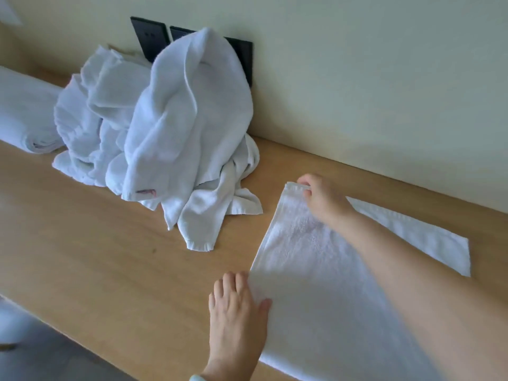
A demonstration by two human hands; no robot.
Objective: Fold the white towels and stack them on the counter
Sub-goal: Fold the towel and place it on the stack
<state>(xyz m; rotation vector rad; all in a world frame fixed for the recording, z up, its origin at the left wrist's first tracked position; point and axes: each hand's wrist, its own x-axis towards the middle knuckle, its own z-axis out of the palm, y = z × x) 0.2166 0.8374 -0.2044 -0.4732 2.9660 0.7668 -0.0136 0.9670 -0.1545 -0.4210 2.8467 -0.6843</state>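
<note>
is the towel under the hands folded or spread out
The towel lies flat on the counter; right hand pinches its corner. Doubled: cannot tell.

The right hand (323,198) pinches a flat white terry towel's (316,270) far corner; the left hand (237,306) presses its near edge on the light wooden counter (110,257).

Front left: bare worktop (96,243) lies wide open between the towel heap (170,119) and the near edge.
Middle: a narrow bare strip parts the heap from the flat towel (316,270).
Back: the wall (384,78) closes it off; the heap hides part of the black wall plates (148,37).
Far left: the end towel (24,114), perhaps rolled, lies right against the heap.
</note>
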